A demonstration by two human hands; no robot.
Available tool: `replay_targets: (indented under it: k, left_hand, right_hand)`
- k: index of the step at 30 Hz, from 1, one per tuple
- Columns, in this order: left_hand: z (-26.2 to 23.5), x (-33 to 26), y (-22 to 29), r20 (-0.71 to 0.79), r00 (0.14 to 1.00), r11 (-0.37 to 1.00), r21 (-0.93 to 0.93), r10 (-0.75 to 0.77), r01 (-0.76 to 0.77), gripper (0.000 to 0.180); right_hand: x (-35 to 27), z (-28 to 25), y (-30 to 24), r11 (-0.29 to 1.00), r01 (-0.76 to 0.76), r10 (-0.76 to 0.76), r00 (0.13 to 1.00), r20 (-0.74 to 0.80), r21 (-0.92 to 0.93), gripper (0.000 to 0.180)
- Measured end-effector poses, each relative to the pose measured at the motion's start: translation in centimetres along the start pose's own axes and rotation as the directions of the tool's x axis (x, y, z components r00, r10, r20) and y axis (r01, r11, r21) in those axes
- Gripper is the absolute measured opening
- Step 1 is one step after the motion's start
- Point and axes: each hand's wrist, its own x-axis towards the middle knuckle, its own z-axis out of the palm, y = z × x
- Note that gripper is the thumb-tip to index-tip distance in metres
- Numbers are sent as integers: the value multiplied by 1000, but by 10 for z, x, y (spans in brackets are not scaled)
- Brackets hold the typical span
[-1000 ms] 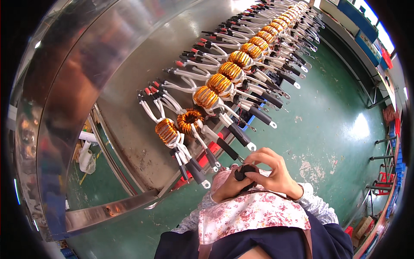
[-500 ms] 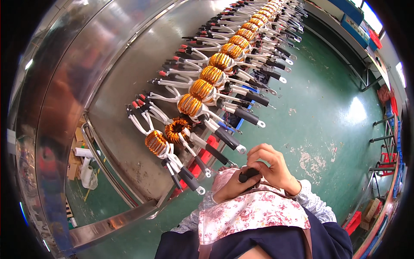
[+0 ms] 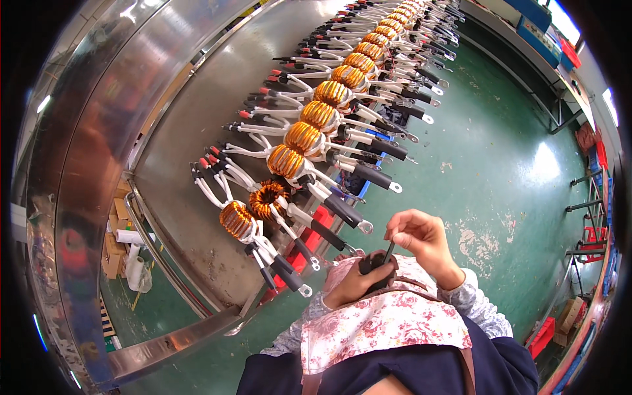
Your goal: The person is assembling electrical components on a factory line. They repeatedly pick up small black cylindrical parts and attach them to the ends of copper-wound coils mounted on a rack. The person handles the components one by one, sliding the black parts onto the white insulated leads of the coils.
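Note:
In front of my apron, my left hand (image 3: 355, 286) is closed around a bundle of black pieces (image 3: 375, 268); their exact kind is hard to make out. To its right and a little higher, my right hand (image 3: 426, 247) pinches a thin dark strip (image 3: 390, 251) between thumb and fingertips, its lower end at the bundle. Left of my hands, a copper-wound ring coil (image 3: 236, 220) lies on the metal table (image 3: 178, 217), with white-sleeved leads, black sleeves and a ring terminal (image 3: 305, 290). Beside it, another coil (image 3: 268, 199) shows its open centre.
Several more coils (image 3: 304, 138) run in a long row toward the back, their terminals jutting over the table's right edge. Under that edge stand a red bin (image 3: 320, 218) and a blue bin (image 3: 364, 186). A shiny metal rail (image 3: 174, 342) curves along the lower left.
My right hand has risen slightly away from my left and now draws a thin dark strip up. More of the black bundle shows in my left hand. The view has shifted slightly.

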Motion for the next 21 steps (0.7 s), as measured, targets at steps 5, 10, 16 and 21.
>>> replay_targets:
  k: [5,10,16,21]
  left_hand:
    - [-2,-4,4,-8,999,987,-159,-36,34,25]
    - [-2,-3,4,-32,995,993,-78,-90,88,27]
    - [-7,3,-10,-113,993,999,36,-26,31,22]
    - [-7,2,-3,-103,995,969,246,-16,41,21]
  right_hand:
    - [-4,-8,-4,894,63,-1,990,139,-443,13]
    - [-10,-1,-4,900,35,-4,997,73,-434,14]
    - [-27,5,-5,861,-117,171,983,66,-496,33]
    - [-29,2,4,819,-43,98,993,65,-573,29]
